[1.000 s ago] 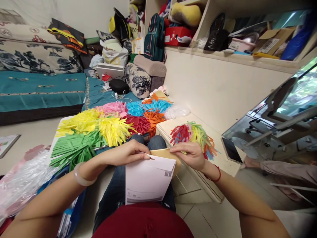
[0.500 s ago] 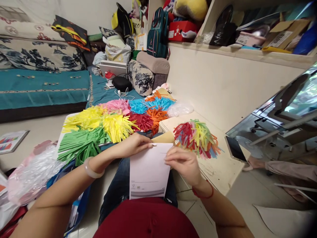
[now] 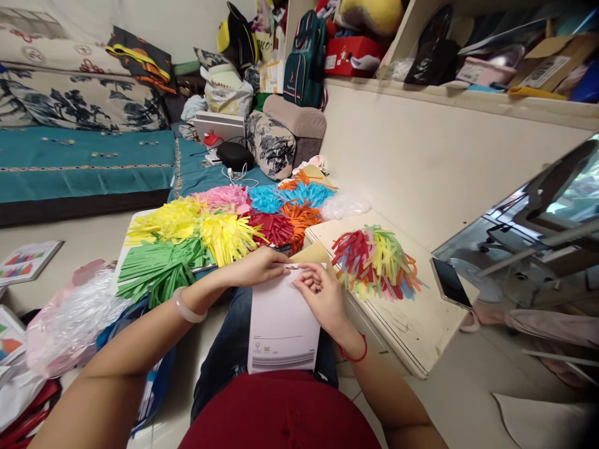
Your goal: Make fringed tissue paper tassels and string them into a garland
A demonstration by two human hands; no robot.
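Our left hand (image 3: pixel 267 267) pinches the paper (image 3: pixel 283 327) at its far end; right hand (image 3: pixel 324 298) half-curled there, grip unclear. Long axis points at us.

And here's the outfit, seen from above: a deep red top (image 3: pixel 281 411), plain and solid in colour, swelling into a smooth, rounded front, with a small darker crease near the middle! Past its curved upper edge, it's dark blue jeans (image 3: pixel 219 355), denim showing on either side. Over to the left wrist, just behind the bare left hand (image 3: pixel 262 267), and there's a bangle (image 3: pixel 187 310): thick, pale, milky, a smooth rounded band with a soft shine. Across to the right wrist, behind the bare right hand (image 3: pixel 325 299), a bright red bracelet (image 3: pixel 359 358), thin as cord, its weave too small to read.
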